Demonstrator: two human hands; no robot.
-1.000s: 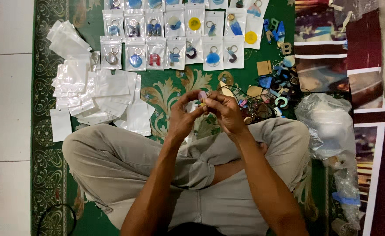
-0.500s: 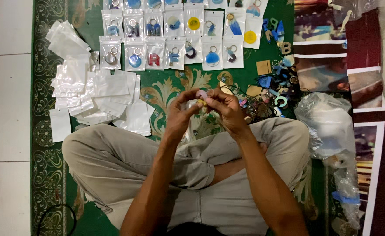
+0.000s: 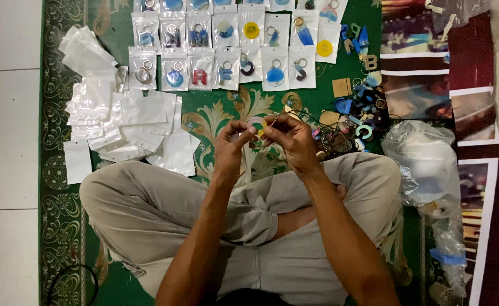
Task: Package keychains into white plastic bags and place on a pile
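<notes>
I sit cross-legged on a green patterned rug (image 3: pixel 215 116). Both hands meet above my knees. My left hand (image 3: pixel 230 148) pinches a small pale ring-shaped keychain piece (image 3: pixel 256 124) with a yellow patch. My right hand (image 3: pixel 292 140) grips the same piece from the right, at its metal ring. Rows of packed keychains in clear bags (image 3: pixel 232 54) lie on the rug beyond my hands.
A heap of empty clear plastic bags (image 3: pixel 113 122) lies to the left. Loose keychain pieces and letters (image 3: pixel 354 113) are scattered to the right, beside a crumpled clear plastic bag (image 3: pixel 422 161). White tiled floor (image 3: pixel 5 113) borders the rug on the left.
Both hands stayed together over my knees and shifted their fingers slightly on the small piece. Nothing else on the rug moved.
</notes>
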